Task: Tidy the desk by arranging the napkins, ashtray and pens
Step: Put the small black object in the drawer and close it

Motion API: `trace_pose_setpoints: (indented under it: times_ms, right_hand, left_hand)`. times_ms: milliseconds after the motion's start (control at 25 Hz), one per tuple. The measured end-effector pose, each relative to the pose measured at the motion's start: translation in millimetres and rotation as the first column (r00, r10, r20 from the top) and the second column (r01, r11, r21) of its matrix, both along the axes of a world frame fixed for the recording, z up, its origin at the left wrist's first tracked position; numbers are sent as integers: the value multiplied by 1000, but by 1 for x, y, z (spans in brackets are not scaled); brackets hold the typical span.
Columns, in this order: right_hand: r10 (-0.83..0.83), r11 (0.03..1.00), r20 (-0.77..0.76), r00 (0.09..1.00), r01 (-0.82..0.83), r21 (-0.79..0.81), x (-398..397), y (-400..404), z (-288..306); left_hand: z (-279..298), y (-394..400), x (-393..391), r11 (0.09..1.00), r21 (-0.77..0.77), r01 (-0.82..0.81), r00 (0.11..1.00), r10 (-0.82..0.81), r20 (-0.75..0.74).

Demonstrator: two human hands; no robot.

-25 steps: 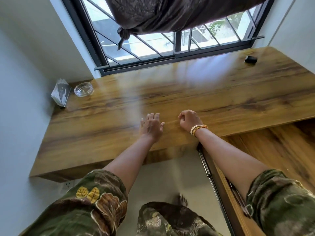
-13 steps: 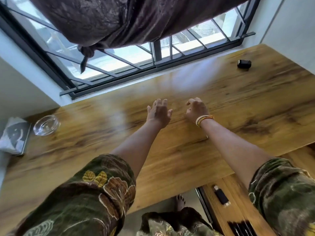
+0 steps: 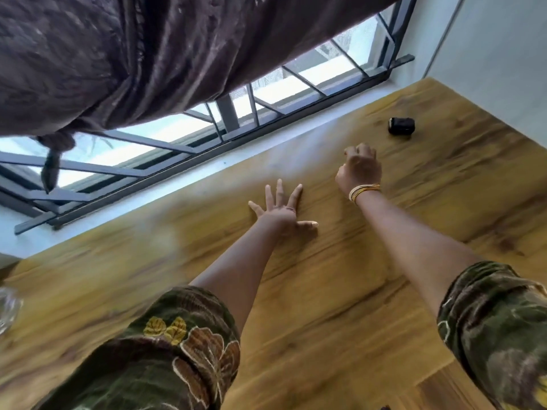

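My left hand (image 3: 279,210) lies flat on the wooden desk (image 3: 340,291) with its fingers spread and nothing in it. My right hand (image 3: 359,170), with bangles on the wrist, hovers further back with fingers curled loosely and holds nothing I can see. It is a short way left of a small black cylinder (image 3: 401,126) lying near the window. The glass ashtray (image 3: 7,306) shows only as a blurred sliver at the left edge. Napkins and pens are out of view.
A barred window (image 3: 266,96) runs along the desk's far edge, with a dark knotted curtain (image 3: 148,54) hanging over it. A white wall (image 3: 488,54) closes the right corner. A lower wooden surface (image 3: 438,395) shows at the bottom right.
The view has swung right and forward, so the napkin pack left the frame and the ashtray slid to the edge. Both hands reached further across the desk; my left hand spread flat.
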State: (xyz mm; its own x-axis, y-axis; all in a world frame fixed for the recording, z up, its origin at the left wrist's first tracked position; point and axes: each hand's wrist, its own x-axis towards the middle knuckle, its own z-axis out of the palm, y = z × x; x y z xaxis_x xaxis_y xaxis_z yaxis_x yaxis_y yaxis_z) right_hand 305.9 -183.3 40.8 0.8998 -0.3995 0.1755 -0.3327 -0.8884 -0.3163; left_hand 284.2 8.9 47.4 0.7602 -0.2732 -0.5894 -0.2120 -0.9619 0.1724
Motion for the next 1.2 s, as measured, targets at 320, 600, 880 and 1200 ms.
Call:
trace_pose_setpoints:
  times_ms: [320, 600, 880, 1200]
  right_hand:
    - [-127, 985, -216, 968, 98, -140, 97, -68, 3]
    - [-231, 973, -178, 957, 225, -52, 107, -75, -9]
    - [-280, 953, -253, 926, 299, 41, 101, -102, -10]
    - [-137, 988, -63, 989, 141, 65, 34, -60, -13]
  left_hand:
    - [9, -25, 48, 984, 168, 57, 986, -29, -163]
    - [7, -25, 56, 992, 116, 45, 982, -23, -188]
    - [8, -25, 56, 993, 115, 41, 983, -19, -183]
    - [7, -19, 47, 997, 71, 30, 994, -22, -107]
